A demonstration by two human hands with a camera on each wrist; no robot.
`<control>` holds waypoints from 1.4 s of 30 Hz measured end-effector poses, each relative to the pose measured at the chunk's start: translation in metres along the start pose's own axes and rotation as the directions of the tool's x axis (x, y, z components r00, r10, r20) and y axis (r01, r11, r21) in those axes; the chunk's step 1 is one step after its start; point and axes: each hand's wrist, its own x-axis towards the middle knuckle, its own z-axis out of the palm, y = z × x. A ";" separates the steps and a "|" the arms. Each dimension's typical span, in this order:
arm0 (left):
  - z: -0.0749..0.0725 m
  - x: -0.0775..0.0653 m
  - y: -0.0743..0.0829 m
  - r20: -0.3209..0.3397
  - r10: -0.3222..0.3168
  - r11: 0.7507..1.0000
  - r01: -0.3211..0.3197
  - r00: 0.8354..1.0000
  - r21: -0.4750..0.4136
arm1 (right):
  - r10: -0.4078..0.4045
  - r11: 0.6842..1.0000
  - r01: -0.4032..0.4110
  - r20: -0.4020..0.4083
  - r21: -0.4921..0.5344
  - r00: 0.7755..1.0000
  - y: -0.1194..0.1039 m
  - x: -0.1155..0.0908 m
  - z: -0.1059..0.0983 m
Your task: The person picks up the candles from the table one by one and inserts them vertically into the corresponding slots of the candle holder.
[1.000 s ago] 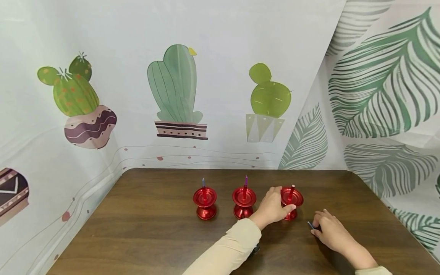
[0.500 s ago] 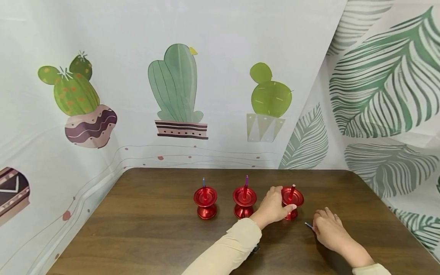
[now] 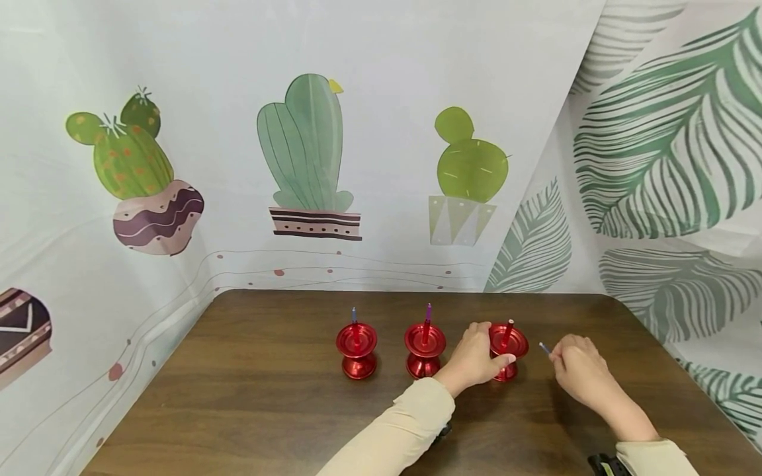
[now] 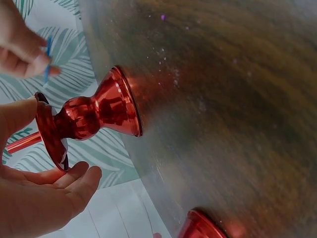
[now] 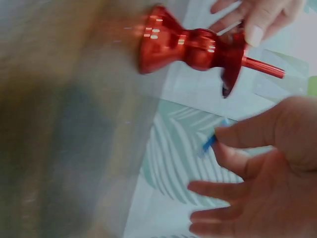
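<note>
A shiny red candle holder (image 3: pixel 516 347) stands upright on the table, the rightmost of three. My left hand (image 3: pixel 474 357) grips its dish rim, thumb on one side and fingers on the other, as the left wrist view shows. A thin red tube (image 5: pixel 266 67) rises from the dish. Just right of this holder, my right hand (image 3: pixel 583 371) pinches a small thin blue candle (image 5: pixel 210 143) between thumb and index finger, apart from the holder. In the right wrist view its other fingers are spread.
Two more red candle holders stand to the left on the brown wooden table (image 3: pixel 250 390): the middle one (image 3: pixel 424 363) bears a purple candle (image 3: pixel 428 311), the far left one (image 3: pixel 359 365) a blue candle. Behind the table hangs a patterned cloth (image 3: pixel 393 165).
My right hand has lifted the blue candle from near the tabletop and turned it, so its tip now points up toward the holder. My left hand keeps its grip on the rim.
</note>
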 end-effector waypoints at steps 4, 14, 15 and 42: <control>0.000 0.000 0.001 0.004 -0.002 1.000 0.002 1.000 -0.011 | 0.034 0.996 -0.022 -0.126 0.091 0.991 -0.005 0.010 -0.005; -0.002 -0.001 0.001 0.006 -0.001 1.000 0.001 1.000 0.000 | 0.137 0.874 -0.104 -0.036 0.475 0.990 -0.020 0.030 -0.012; -0.002 -0.001 0.001 0.006 -0.002 1.000 0.002 1.000 0.001 | 0.144 0.851 -0.109 -0.028 0.513 0.989 -0.023 0.031 -0.012; -0.003 0.001 -0.001 0.018 0.013 1.000 -0.014 1.000 0.026 | 0.137 0.621 0.016 -0.128 0.784 0.982 -0.040 0.044 0.024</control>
